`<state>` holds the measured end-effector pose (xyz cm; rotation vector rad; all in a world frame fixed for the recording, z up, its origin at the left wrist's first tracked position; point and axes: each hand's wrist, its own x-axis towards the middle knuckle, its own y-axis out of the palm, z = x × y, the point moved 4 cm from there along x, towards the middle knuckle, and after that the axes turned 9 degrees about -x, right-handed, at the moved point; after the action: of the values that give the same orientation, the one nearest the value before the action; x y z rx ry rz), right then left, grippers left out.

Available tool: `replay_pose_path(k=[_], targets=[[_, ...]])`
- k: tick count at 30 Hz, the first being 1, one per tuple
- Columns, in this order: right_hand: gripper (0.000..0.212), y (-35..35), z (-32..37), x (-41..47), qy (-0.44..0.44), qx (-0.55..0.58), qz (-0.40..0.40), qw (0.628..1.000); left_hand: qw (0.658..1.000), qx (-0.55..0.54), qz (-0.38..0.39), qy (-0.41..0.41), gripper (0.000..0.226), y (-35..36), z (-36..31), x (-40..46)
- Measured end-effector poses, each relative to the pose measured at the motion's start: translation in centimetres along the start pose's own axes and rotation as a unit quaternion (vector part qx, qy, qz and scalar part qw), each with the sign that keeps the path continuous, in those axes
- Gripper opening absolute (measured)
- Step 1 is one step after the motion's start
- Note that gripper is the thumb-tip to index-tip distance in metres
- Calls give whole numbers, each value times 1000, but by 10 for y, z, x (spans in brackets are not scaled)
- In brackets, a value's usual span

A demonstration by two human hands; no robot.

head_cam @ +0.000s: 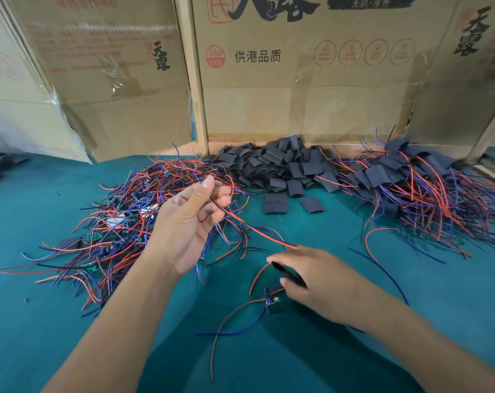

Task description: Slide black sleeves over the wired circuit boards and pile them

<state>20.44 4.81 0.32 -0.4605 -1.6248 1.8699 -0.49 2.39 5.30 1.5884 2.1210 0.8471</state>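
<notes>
Left-hand fingers (215,199) are curled in against the thumb, pinching a bunch of red and black wires (240,219) and lifting them clear of the counter. That looks like the way to keep the leads together and taut, so a sleeve can run down them. The left hand (189,219) sits palm-up, above the edge of the tangled pile.

Those wires run down toward the right hand (323,282), whose fingers (286,280) pinch a black sleeve (290,275), flat and dark; the hand is a bit blurred. Just below it the circuit board (274,304) lies on the green counter (56,177), small and green, its loose leads trailing toward the viewer. My read: the sleeve is being fed along the wires toward that board, not yet over it.

Wider out, the layout makes sense as a line. To the left, the heap of bare wired boards (121,211), supply. At the back centre, the stack of empty sleeves (280,165), a couple lying loose in front. To the right, the finished pile (416,188), sleeves on, wires fanning out. Each is within reach of the hand that needs it. Cardboard boxes (297,66) stand behind.
</notes>
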Motion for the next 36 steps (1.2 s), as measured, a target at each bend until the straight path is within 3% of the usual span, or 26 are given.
replay_pose_path(k=[5,10,16,36], targets=[[34,3,-2,1,-44,58,35,997,1000,0,-1,0,30,-4,-2,1],[40,-20,-14,2,-18,139,-61,988,1000,16,3,9,27,-2,-2,1],[43,-40,-23,-2,-13,124,-129,984,999,46,10,24,28,-2,-5,0],[50,-41,-18,-3,-24,111,-110,987,997,62,30,47,35,-1,-2,1]])
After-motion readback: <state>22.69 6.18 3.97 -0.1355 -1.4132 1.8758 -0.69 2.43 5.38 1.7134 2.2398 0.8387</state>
